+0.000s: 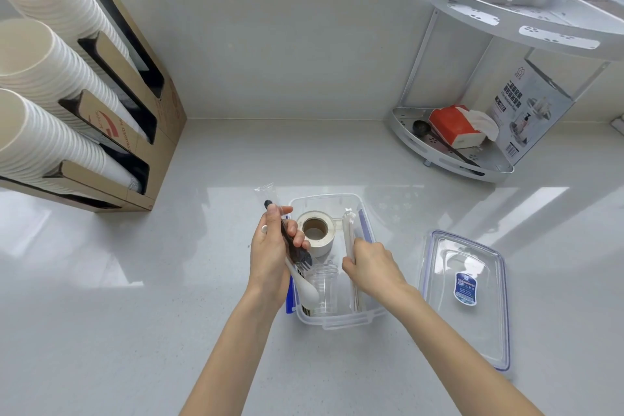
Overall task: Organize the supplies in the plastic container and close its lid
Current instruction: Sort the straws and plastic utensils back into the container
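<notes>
A clear plastic container [341, 320] stands open on the counter in front of me. Inside it a roll of white tape [315, 230] stands on end and a clear cup [325, 287] lies on its side. My left hand [271, 255] hovers over the container's left edge, closed on a black fork in a clear wrapper [293, 241] and a white spoon [305, 289]. My right hand [371, 268] grips a bundle of wrapped straws [348, 233] along the container's right wall. The clear lid [467, 297] with a blue label lies flat to the right.
A cardboard dispenser [148, 105] with stacks of white paper cups [44, 71] stands at the left. At the back right is a white corner shelf [472, 159] holding a red tissue pack, a black scoop and a printed card. A window ledge runs behind.
</notes>
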`<action>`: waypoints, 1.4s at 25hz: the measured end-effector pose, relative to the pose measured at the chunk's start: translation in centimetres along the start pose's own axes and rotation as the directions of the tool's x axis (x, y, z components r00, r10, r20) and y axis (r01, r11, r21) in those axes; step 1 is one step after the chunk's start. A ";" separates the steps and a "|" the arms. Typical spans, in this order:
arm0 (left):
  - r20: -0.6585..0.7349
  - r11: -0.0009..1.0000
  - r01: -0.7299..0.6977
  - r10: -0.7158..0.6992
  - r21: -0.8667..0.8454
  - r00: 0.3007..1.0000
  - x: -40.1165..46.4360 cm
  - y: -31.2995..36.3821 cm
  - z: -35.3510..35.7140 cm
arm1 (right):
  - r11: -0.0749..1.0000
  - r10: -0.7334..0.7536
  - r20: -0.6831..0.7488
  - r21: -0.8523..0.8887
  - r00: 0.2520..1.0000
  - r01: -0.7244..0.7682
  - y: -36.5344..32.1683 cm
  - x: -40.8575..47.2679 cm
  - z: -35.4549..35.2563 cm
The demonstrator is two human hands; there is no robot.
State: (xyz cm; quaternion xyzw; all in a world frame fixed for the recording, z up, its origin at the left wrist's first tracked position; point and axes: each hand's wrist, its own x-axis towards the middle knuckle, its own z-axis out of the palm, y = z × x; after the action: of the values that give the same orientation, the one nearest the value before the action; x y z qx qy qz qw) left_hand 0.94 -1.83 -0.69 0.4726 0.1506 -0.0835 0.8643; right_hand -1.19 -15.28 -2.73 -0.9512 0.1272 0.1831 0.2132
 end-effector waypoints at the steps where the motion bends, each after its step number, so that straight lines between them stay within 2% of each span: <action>1: 0.000 1.000 0.001 -0.001 0.001 1.000 0.0 0.0 0.0 | 1.000 0.008 -0.014 -0.007 1.000 -0.008 -0.1 0.2 -0.2; 4: 0.000 1.000 -0.001 0.001 0.001 1.000 0.1 0.1 -0.1 | 0.995 0.018 -0.041 -0.094 0.999 -0.022 -0.9 1.0 -0.4; 7: -0.001 1.000 -0.001 0.001 -0.008 1.000 0.1 0.1 0.0 | 0.971 0.051 0.004 -0.233 0.999 -0.049 -1.6 1.6 -0.1; 13: 0.014 1.000 -0.009 0.009 -0.018 1.000 0.3 0.2 -0.2 | 0.936 0.069 0.026 -0.347 0.997 -0.055 -1.4 2.7 1.2; 22: 0.028 1.000 -0.010 0.011 -0.010 1.000 0.3 0.2 -0.1 | 0.944 -0.084 0.030 -0.316 0.996 0.090 -1.0 1.7 1.0; 28: 0.036 1.000 -0.021 0.020 0.008 0.999 0.2 0.3 -0.1 | 0.907 -0.051 0.080 -0.414 0.996 0.079 -1.4 1.3 0.7; 32: 0.046 1.000 -0.010 0.009 0.022 0.999 0.2 0.2 -0.2 | 0.947 -0.051 0.046 -0.314 0.998 0.063 -1.2 1.6 0.6; 33: 0.049 1.000 -0.005 0.003 0.028 0.999 0.2 0.2 -0.2 | 0.974 -0.066 -0.009 -0.216 0.998 0.062 -1.0 1.8 0.4; 35: 0.060 0.999 -0.001 -0.001 0.039 0.998 0.3 -0.1 -0.2 | 0.992 -0.079 -0.127 0.084 0.989 0.091 -0.6 1.8 -0.3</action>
State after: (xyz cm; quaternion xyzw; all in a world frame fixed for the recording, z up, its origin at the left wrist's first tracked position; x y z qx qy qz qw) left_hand 1.20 -1.73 -0.92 0.4866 0.1230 -0.1007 0.8590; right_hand 0.66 -15.17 -2.99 -0.9548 0.1075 0.1086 0.2550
